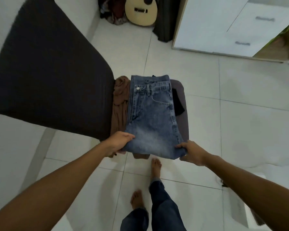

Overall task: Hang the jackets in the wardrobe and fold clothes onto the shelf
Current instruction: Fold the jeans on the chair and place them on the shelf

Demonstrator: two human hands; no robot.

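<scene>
A pair of folded blue jeans lies flat, waistband at the far end, button and front pocket facing up. The near edge is held at both corners. The left hand has its grip clenched on the near left corner, thumb on top and fingers tucked beneath. The right hand grips the near right corner the same way.

Denim like this looks fairly heavy and stiff for cloth, not slippery — it should keep its fold if carried level, though the far end would likely sag if only the near corners bear it. Sliding the palms further under the middle seems the safer hold.

Beyond the left grip, a brown garment lies crumpled against the jeans. Beyond the right grip, a grey cloth with something black on it shows from under the denim. What carries the pile is hidden. Left of it stands a dark bed. Far ahead to the right is a white wardrobe, with a guitar leaning nearby. Below the grips, bare feet stand on the white tiled floor.
</scene>
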